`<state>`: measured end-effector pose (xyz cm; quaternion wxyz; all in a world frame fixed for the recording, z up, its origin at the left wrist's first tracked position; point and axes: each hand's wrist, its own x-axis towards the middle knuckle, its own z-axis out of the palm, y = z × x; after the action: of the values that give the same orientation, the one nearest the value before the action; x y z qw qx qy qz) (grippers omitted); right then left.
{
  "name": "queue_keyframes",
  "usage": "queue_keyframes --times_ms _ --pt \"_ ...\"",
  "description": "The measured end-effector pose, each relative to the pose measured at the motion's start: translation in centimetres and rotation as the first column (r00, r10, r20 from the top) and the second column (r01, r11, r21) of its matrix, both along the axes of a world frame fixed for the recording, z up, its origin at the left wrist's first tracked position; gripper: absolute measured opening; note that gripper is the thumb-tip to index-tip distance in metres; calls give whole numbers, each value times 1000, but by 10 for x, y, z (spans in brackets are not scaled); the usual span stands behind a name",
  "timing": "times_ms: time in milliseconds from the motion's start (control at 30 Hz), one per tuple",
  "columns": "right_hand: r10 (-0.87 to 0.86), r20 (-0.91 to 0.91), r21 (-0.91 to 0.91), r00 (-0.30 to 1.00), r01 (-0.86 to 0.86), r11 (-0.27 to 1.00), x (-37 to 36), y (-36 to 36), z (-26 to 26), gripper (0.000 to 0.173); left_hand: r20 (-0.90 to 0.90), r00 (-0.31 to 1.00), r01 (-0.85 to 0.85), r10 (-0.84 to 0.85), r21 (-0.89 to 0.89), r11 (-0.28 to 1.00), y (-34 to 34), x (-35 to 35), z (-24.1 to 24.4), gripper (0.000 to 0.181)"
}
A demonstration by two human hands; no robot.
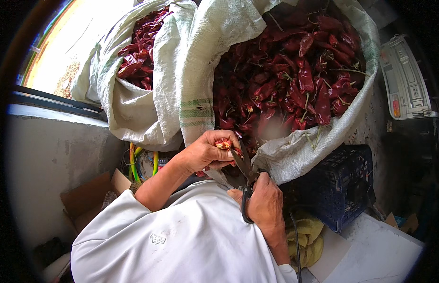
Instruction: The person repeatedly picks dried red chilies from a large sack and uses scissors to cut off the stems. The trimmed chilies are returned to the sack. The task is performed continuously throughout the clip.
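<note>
My left hand (214, 148) is closed around a dried red chili pepper (223, 143), whose cut end shows pale seeds. In my right hand (264, 201) is a pair of scissors (245, 168) with black handles. Its blades are spread and reach up to the pepper beside my left fingers; whether they touch it I cannot tell. Just beyond both hands stands a large white woven sack (196, 88), its rim rolled down. Many dried red chili peppers (276, 81) with stems fill it.
Left of the large sack, a second woven sack (134, 106) holds cut red chili pieces (136, 65). A dark blue plastic crate (332, 191) stands at the right, near yellow cloth (306, 240) and a black cable (296, 244). An open cardboard box (88, 198) sits by the left wall (56, 155).
</note>
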<state>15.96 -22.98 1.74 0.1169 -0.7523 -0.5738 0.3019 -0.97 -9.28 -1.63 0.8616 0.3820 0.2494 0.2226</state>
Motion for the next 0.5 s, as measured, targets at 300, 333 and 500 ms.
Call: queue_keyframes --times_ms 300,333,500 --pt "-57 -36 136 998 61 989 -2 -5 -21 59 -4 1000 -7 7 -124 992 1 1 -1 16" --pt "-58 -132 145 990 78 986 -2 -8 -32 57 -9 1000 -6 4 -154 988 0 2 -1 17" --pt "-34 -383 299 923 159 941 -1 -9 -54 63 105 994 22 -2 -186 982 -13 9 -10 21"
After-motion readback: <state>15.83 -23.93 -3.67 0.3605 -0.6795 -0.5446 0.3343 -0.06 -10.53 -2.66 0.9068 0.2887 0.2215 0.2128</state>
